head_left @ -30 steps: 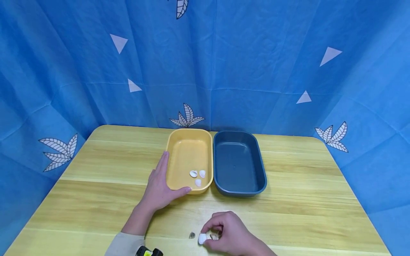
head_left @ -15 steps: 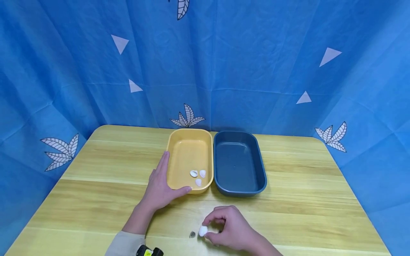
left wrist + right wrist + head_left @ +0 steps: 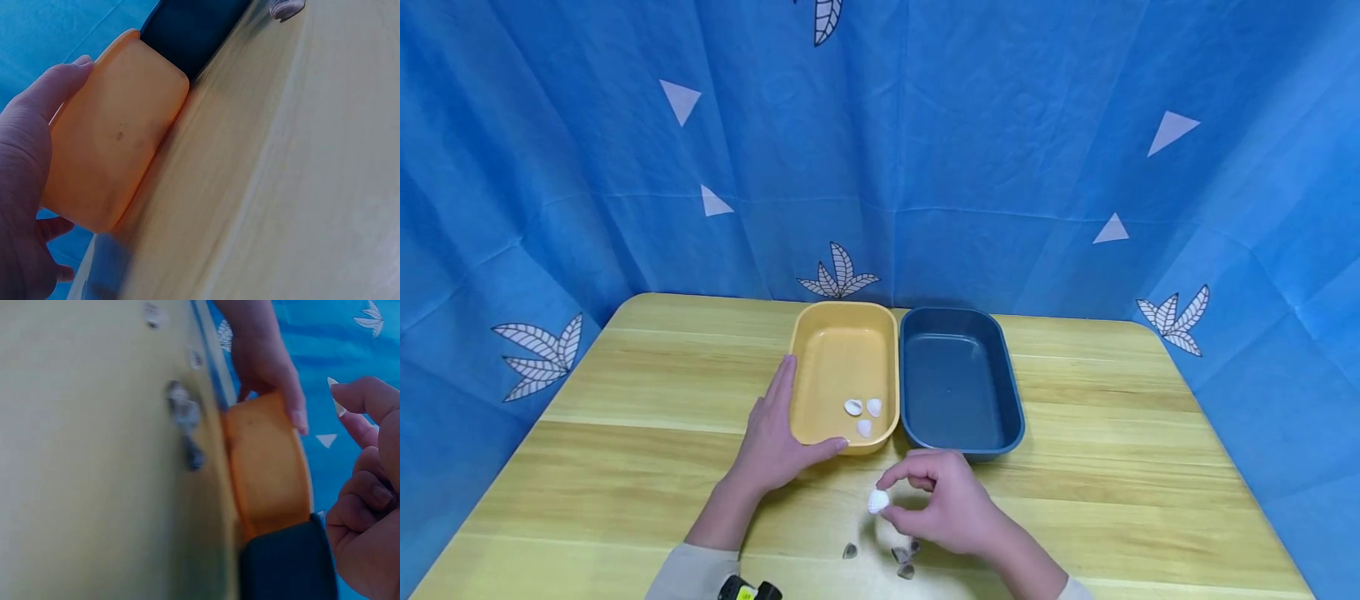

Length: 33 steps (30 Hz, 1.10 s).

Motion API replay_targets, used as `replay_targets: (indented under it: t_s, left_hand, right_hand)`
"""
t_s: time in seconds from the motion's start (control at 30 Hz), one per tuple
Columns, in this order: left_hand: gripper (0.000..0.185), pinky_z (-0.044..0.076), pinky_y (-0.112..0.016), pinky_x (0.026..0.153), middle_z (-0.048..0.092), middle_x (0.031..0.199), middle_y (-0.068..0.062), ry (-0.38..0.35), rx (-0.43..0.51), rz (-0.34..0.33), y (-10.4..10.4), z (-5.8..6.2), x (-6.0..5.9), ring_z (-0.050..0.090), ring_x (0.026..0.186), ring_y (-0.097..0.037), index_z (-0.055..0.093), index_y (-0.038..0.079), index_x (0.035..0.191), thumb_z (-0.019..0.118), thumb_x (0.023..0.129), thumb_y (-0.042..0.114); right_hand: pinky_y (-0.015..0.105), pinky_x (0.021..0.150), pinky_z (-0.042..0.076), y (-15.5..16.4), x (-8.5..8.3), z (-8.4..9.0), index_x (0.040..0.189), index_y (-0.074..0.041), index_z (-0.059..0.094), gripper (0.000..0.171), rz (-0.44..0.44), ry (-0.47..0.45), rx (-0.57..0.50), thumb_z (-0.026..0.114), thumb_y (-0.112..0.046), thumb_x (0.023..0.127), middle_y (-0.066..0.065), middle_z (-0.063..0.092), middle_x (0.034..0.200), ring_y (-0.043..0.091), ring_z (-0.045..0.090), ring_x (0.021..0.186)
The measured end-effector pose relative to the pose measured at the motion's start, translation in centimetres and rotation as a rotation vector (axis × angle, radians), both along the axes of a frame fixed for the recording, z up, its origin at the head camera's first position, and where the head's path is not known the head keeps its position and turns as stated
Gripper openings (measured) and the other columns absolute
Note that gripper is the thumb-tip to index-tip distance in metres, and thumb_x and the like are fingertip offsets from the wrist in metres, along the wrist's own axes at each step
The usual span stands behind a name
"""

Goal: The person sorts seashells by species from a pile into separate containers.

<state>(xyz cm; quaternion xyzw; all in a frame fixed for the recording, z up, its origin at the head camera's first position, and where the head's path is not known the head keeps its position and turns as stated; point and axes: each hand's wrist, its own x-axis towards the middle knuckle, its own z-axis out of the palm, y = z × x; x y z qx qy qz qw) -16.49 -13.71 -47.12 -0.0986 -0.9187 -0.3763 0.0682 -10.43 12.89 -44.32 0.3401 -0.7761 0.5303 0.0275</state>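
Observation:
My right hand (image 3: 951,504) pinches a white ribbed seashell (image 3: 877,501) between thumb and forefinger, above the table in front of the two bins. From the right wrist view, the same shell (image 3: 339,410) appears edge-on at the fingertips, the other fingers curled into the palm. A yellow bin (image 3: 842,358) has white shells (image 3: 864,428) lying in its near right corner. Against its near left corner rests my left hand (image 3: 767,450), thumb along the front rim and straight fingers along the left side. Below the right hand lie several small dark shells (image 3: 906,572).
A dark blue bin (image 3: 951,383) stands directly right of the yellow one. One dark shell (image 3: 850,551) lies apart, left of the others. The wooden table (image 3: 1112,467) reaches back to a blue patterned curtain (image 3: 970,150).
The right hand has lifted the white shell off the table and moved it forward, toward the bins. The dark shells beneath have come into view. My left hand stays in place.

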Motion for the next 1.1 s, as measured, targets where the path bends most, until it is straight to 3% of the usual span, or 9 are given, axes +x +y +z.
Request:
replay_targets:
  t_s: [0.57,0.9,1.1]
  left_hand:
    - [0.136,0.017,-0.062,0.113,0.006,0.166,0.001,-0.007,0.003,-0.002,0.0,0.1,0.1,0.02,0.146,-0.036,0.004,0.02,0.162,0.077,0.063,0.076]
    - [0.135,0.014,-0.062,0.113,0.006,0.166,0.002,-0.014,-0.009,-0.012,-0.1,0.3,0.1,0.017,0.148,-0.031,0.002,0.021,0.162,0.077,0.065,0.075]
    - [0.135,0.015,-0.063,0.113,0.006,0.166,0.001,-0.002,-0.013,-0.015,-0.1,0.1,0.0,0.017,0.148,-0.032,0.003,0.019,0.162,0.077,0.065,0.075]
  right_hand:
    - [0.023,0.049,0.029,-1.7,-4.9,2.9,0.092,-0.017,0.077,0.023,-0.093,-0.011,-0.029,0.086,-0.005,0.075,-0.009,0.03,0.058,0.009,0.029,0.053]
    - [0.026,0.043,0.023,-2.7,-7.0,3.1,0.093,-0.018,0.078,0.018,-0.157,-0.077,-0.017,0.085,-0.011,0.079,-0.003,0.034,0.057,0.017,0.028,0.048]
    - [0.025,0.042,0.021,-3.4,-7.8,2.9,0.092,-0.014,0.078,0.016,-0.176,-0.115,-0.02,0.087,-0.013,0.079,-0.001,0.033,0.053,0.014,0.029,0.046]
